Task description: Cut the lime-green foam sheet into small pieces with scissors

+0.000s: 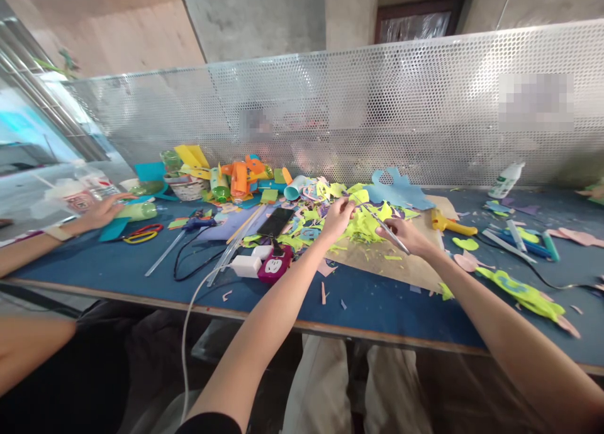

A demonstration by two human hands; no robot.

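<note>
My left hand (338,217) is closed in a pinch, with a small yellow-green paper piece (361,197) at its fingertips. My right hand (404,235) is wrapped round a slim silver tool (391,234) that looks like a craft knife; its exact kind is hard to make out. The tool's far tip points up and left towards the paper. Both hands are held over a heap of yellow-green paper scraps (372,223), which lies partly on a brown sheet (401,264). A blue paper cutout (401,189) lies behind the heap.
At left, a co-worker's hand (101,212) rests near a green bottle (139,211) and scissors (144,233). A pink power adapter (275,264) and dark phone (275,222) lie left of my hands. To the right is a yellow glue gun (453,223). A perforated metal screen (302,107) stands behind.
</note>
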